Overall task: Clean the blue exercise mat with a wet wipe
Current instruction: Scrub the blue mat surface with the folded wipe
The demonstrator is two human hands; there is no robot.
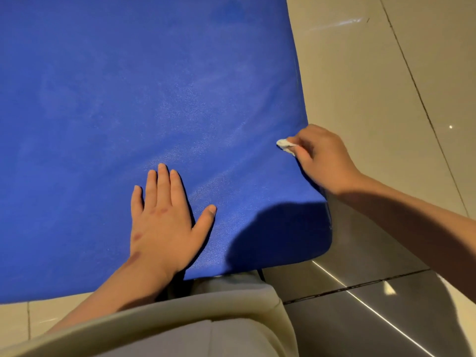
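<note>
The right hand (322,158) pinches a balled wipe (285,145) against the mat (154,86) at its right edge. The left hand (164,217) lies flat, fingers spread. Unwiped mat stretches ahead and leftward.

Pale glossy floor tiles (360,81) fill the view from 1 to 3 o'clock, crossed by a thin dark grout line (423,104). At 1 o'clock a whitish streak (337,23) marks one tile, perhaps a scuff or glare. Toward 5 o'clock lies a darker grey tile (342,328) carrying a bright slanting reflection. At 6 o'clock sits beige and grey clothing (206,323).
</note>
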